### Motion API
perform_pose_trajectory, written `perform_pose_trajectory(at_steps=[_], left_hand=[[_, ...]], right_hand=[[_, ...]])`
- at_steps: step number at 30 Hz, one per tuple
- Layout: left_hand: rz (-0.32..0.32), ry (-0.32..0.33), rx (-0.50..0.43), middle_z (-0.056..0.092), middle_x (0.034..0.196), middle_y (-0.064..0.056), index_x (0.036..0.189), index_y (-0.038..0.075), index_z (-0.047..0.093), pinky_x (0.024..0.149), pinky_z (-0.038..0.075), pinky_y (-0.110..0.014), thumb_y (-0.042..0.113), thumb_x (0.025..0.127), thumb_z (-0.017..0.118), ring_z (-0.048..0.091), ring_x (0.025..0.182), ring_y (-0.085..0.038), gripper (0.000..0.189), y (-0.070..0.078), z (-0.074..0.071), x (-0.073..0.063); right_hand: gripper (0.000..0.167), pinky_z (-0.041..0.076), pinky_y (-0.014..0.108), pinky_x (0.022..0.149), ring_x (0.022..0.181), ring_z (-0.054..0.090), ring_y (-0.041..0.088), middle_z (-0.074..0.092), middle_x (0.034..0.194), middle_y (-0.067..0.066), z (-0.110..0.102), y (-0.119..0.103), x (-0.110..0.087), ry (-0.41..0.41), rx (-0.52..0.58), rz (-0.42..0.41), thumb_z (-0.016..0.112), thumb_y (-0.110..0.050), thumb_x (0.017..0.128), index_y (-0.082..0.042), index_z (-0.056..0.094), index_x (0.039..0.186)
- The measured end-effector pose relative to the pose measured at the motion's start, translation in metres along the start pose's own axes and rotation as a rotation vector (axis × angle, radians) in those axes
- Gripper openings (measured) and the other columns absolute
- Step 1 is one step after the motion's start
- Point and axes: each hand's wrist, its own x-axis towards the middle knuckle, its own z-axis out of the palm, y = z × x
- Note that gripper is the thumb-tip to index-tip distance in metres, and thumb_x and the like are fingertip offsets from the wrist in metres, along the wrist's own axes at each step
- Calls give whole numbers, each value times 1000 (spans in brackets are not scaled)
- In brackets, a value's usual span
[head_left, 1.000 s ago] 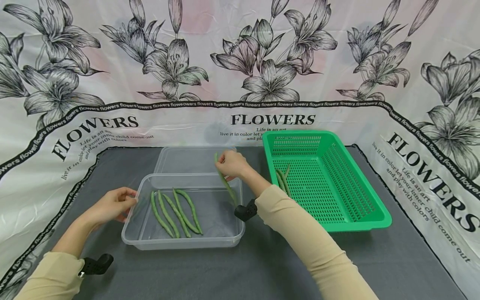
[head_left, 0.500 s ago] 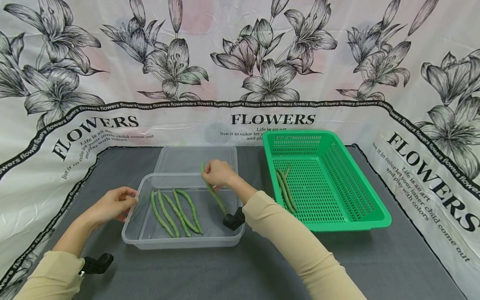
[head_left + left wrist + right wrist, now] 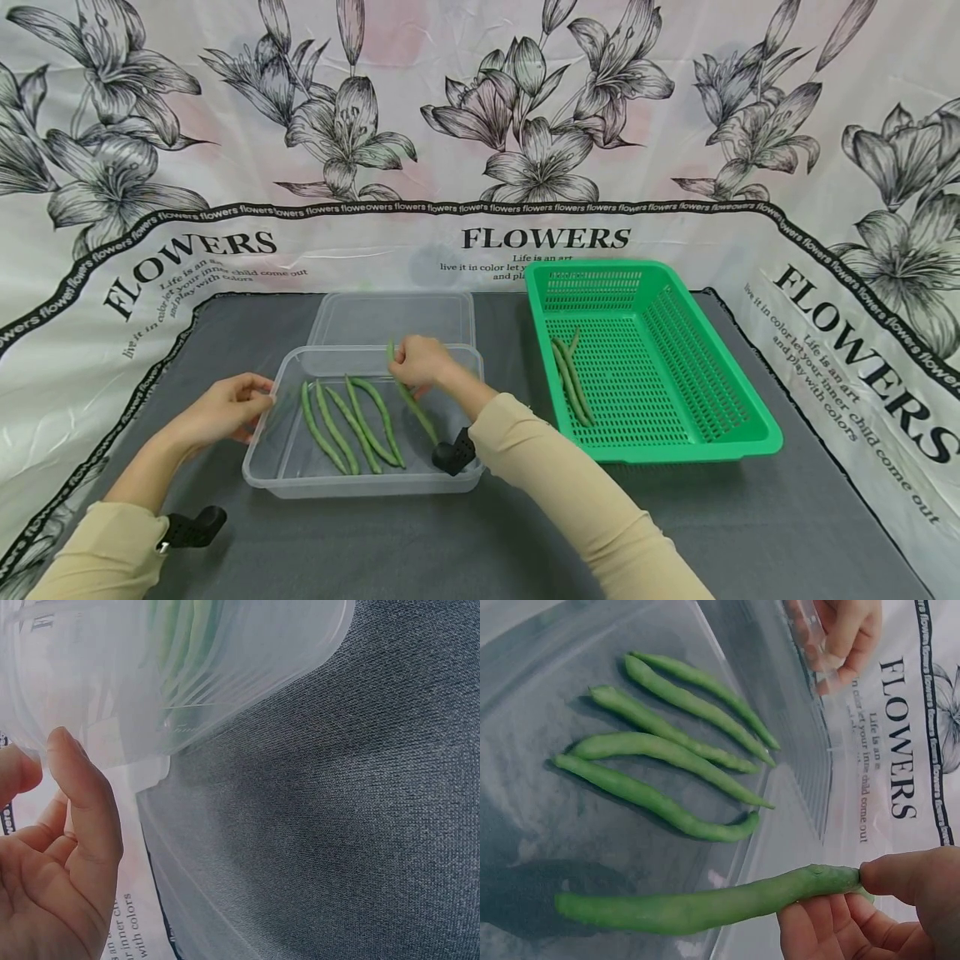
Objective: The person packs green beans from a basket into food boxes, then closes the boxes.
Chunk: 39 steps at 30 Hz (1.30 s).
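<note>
Head view: what does the right hand (image 3: 423,362) hold?

A green bean (image 3: 682,910), pinched by its far end over the right part of the clear container (image 3: 360,486). A black wrist device (image 3: 452,454) hides its near end; whether it touches the bottom, I can't tell.

And the left hand (image 3: 225,408)?

Pinching the container's left rim; the left wrist view cuts it off.

Farther out?

Five beans (image 3: 646,720) lie inside. Beyond sits a faint clear lid (image 3: 393,317). Right, a green basket (image 3: 667,450) holds some beans (image 3: 579,397), partly masked by its left wall.
</note>
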Motion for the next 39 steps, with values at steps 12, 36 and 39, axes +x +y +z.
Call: perform_pose_trajectory(at_steps=[12, 36, 39], left_hand=[[8, 2, -2, 54, 100, -19, 129, -8, 36, 64, 54, -35, 24, 97, 47, 55, 79, -17, 46, 0, 0, -1], [-6, -1, -5, 54, 101, -17, 129, -6, 37, 64, 54, -35, 26, 97, 48, 54, 80, -17, 47, 1, 1, -1], [-5, -4, -8, 54, 99, -17, 129, -6, 36, 64, 54, -35, 26, 97, 48, 54, 79, -17, 47, 1, 1, -1]], right_hand=[[46, 55, 30, 54, 50, 60, 20, 46, 49, -2, 10, 1, 1, -2, -19, 24, 50, -15, 94, -15, 37, 50], [20, 53, 29, 56, 54, 52, 11, 53, 68, 0, 7, 9, 0, 15, -47, 61, 46, -22, 97, -7, 56, 105], [24, 47, 25, 49, 49, 49, 10, 55, 70, 2, 1, 10, -1, 31, -71, 24, 46, -22, 97, -4, 56, 109]])
